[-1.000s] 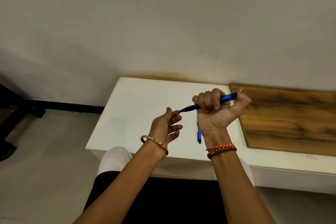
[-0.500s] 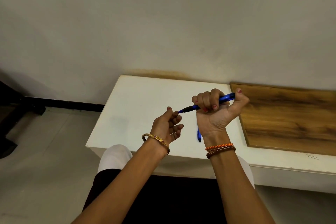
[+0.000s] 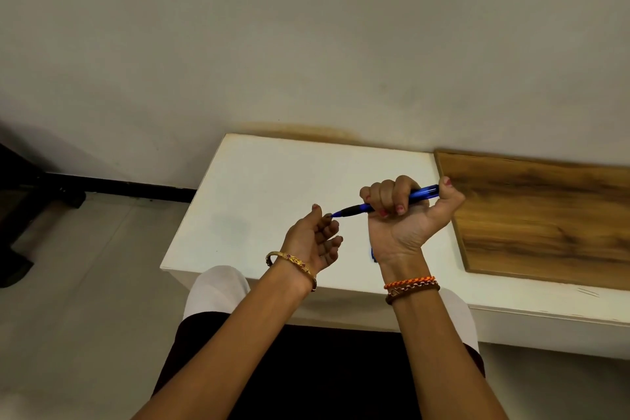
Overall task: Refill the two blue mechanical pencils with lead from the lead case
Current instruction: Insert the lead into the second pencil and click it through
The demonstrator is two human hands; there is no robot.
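My right hand (image 3: 404,215) is fisted around a blue mechanical pencil (image 3: 354,209), held level above the white table (image 3: 266,187), thumb on its rear end and dark tip pointing left. My left hand (image 3: 315,237) is raised just left of the tip, thumb and forefinger pinched together at the tip; whether a lead is between them is too small to tell. A second blue pencil (image 3: 373,254) lies on the table, mostly hidden behind my right wrist. No lead case is visible.
A wooden board (image 3: 545,218) lies on the table's right part, against the wall. My knees sit under the front edge. A black frame (image 3: 41,194) stands on the floor at the left.
Both hands stay nearly in place. My left fingertips have closed in on the pencil tip, and the view has shifted slightly.
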